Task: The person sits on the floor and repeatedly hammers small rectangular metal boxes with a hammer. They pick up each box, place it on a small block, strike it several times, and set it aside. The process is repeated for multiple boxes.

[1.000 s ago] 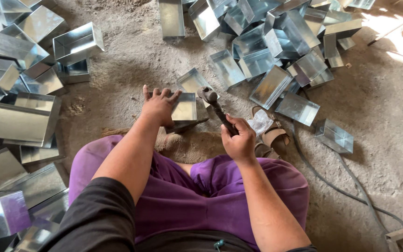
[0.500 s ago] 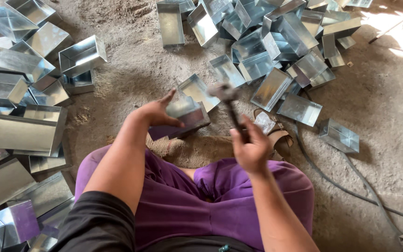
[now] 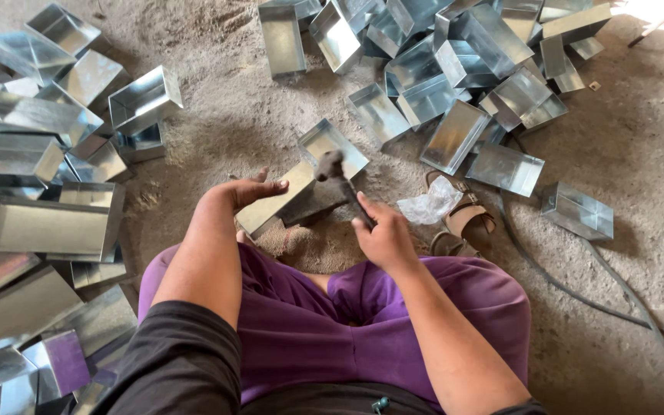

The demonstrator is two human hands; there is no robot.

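Note:
I sit on a sandy floor in purple trousers. My left hand (image 3: pixel 251 192) grips the near edge of a shiny sheet-metal tray (image 3: pixel 274 201) that rests tilted on a dark block (image 3: pixel 315 206) in front of my knees. My right hand (image 3: pixel 382 234) is closed around the handle of a hammer (image 3: pixel 333 170), whose dark head hovers just above the tray's upper edge. Whether the head touches the metal is unclear because of blur.
Piles of similar metal trays lie at the left (image 3: pixel 48 223) and at the top right (image 3: pixel 455 69). One separate tray (image 3: pixel 578 211) sits at the right. A sandal (image 3: pixel 466 215), a crumpled plastic bag (image 3: pixel 428 206) and a dark cable (image 3: pixel 570 284) lie right of my knee.
The hammer rose from the tray and then came down toward its edge. My left hand shifted from flat on the tray to gripping its near edge, and the tray tilted.

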